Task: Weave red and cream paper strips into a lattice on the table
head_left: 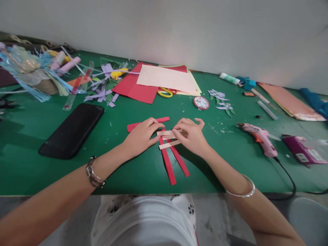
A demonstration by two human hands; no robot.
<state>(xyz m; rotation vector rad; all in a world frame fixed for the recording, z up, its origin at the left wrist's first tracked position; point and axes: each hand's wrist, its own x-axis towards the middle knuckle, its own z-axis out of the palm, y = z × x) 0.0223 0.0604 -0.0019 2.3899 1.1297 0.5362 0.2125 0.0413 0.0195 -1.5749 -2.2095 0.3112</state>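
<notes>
Two red paper strips (167,162) lie lengthwise on the green table, with several pale pink paper strips (169,145) crossing over and under them near their far ends. My left hand (140,138) is at the left of the crossing, thumb and index finger closed around the end of a pale strip and the top of a red one. On the right side, my right hand (192,136) pinches the pale strips between thumb and fingers, its little finger lifted. Another red strip (132,127) rests partly beneath my left hand.
A black phone-like slab (71,131) lies left. Behind are red and pale paper sheets (166,78), yellow-handled scissors (165,92), a round tin (201,102) and woven purple pieces (217,95). A pink glue gun (258,136) with its cord and a purple packet (303,149) lie right.
</notes>
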